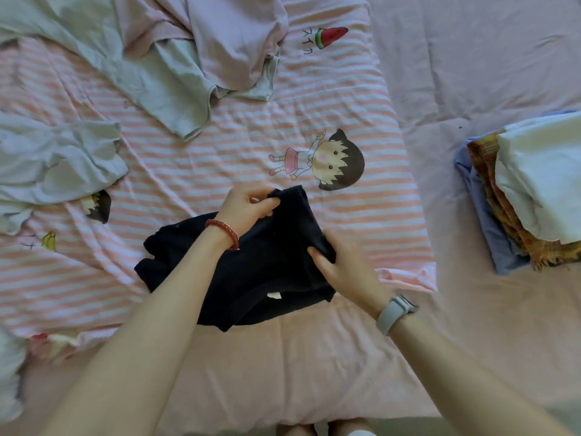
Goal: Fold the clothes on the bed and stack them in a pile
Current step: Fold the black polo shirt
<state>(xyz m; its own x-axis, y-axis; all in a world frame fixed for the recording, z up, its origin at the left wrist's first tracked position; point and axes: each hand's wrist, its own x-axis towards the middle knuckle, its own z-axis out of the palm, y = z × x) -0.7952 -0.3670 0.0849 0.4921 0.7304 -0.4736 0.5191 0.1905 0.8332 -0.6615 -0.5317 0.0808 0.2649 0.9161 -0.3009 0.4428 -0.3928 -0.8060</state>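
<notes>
Black knit garment (251,272), partly folded, lying at near edge of striped pink sheet (330,89), in front of cartoon girl print (333,162). Left hand (248,206), red bead bracelet (224,231) at wrist, pinching far corner between thumb and curled fingers. Right hand (342,262), grey wristband (394,313) at wrist, gripping right-hand edge, fingers curled round bunched fabric.

Handling advice, step judged to be a fold mid-way: pull both gripped points taut to remove slack, lay edge to edge, smooth flat before next fold, keep finished packet close in width to stack.

Appearance: dark, matte, soft, several loose layers; small white label (274,295) showing near front hem.

Stack of folded clothes (534,190) well apart, to right. Unfolded pale green (151,80) and lilac (226,36) garments at far left.
</notes>
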